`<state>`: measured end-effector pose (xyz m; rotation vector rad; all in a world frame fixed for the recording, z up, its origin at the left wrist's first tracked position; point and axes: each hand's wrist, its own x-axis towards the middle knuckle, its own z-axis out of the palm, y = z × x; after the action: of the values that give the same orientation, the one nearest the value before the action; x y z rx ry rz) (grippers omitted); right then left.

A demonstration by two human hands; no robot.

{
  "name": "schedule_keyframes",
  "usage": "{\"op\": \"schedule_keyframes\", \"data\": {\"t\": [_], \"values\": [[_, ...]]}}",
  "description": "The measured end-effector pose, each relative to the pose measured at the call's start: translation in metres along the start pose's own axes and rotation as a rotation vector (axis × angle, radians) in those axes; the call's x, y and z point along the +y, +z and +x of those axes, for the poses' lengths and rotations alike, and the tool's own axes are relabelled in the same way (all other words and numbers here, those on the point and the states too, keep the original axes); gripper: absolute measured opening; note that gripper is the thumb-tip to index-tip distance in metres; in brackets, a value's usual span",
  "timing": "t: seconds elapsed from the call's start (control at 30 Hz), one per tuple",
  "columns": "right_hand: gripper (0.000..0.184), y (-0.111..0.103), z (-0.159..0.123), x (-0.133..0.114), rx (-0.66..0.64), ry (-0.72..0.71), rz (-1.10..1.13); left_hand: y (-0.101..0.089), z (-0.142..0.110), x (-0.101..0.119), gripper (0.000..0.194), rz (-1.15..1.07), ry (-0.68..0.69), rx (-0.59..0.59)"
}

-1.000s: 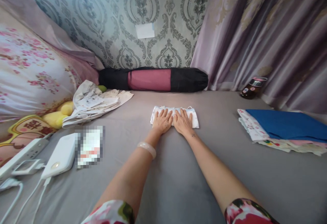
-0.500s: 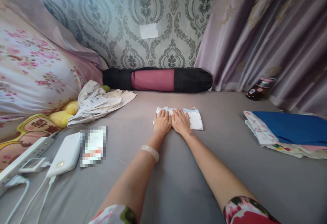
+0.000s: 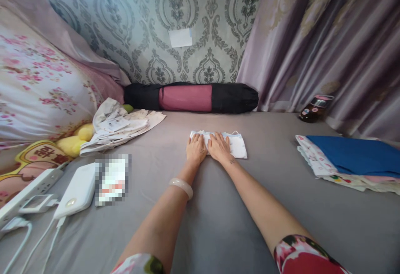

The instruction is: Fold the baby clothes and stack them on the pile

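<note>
White folded cloth with thin pale loops at its far edge lay flat on the grey sheet. From where I stood, the left hand and right hand rested palm-down upon it, just beside each other, fingers outstretched and gripping nothing. I took the step to be pressing it smooth; the next move, I judged, called for lifting both palms without dragging the cloth. Leftward, a yellow-and-brown printed cushion bore characters too skewed for me to read. Rightward, a dark-brown pink-rimmed bottle wore stickers, their print too small to tell.
</note>
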<state>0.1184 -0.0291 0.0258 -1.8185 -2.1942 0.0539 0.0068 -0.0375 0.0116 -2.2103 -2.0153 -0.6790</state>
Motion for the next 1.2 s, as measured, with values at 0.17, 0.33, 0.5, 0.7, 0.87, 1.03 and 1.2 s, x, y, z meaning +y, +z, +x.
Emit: {"op": "schedule_keyframes", "data": {"t": [0.17, 0.33, 0.5, 0.7, 0.87, 1.03, 1.2], "values": [[0.046, 0.003, 0.002, -0.01, -0.014, -0.122, 0.005, 0.0, 0.0, -0.006, 0.038, -0.013, -0.114, 0.012], [0.046, 0.011, 0.002, -0.01, -0.005, -0.139, 0.017, -0.004, 0.0, -0.005, 0.035, 0.004, -0.112, -0.06], [0.045, 0.008, 0.005, -0.008, -0.034, -0.126, 0.051, -0.006, 0.0, -0.005, 0.035, 0.017, -0.115, -0.067], [0.047, -0.006, 0.004, 0.009, -0.029, -0.102, 0.087, 0.0, -0.004, 0.001, 0.043, 0.069, -0.033, 0.078], [0.049, -0.004, -0.006, 0.026, -0.009, 0.001, 0.015, 0.003, -0.004, 0.005, 0.049, 0.084, 0.144, 0.025], [0.051, 0.001, -0.011, 0.026, -0.001, 0.001, 0.001, 0.004, 0.0, 0.002, 0.051, 0.089, 0.114, -0.086], [0.05, 0.0, -0.01, 0.025, 0.0, 0.004, 0.009, 0.003, 0.001, 0.002, 0.054, 0.099, 0.094, -0.159]]}}
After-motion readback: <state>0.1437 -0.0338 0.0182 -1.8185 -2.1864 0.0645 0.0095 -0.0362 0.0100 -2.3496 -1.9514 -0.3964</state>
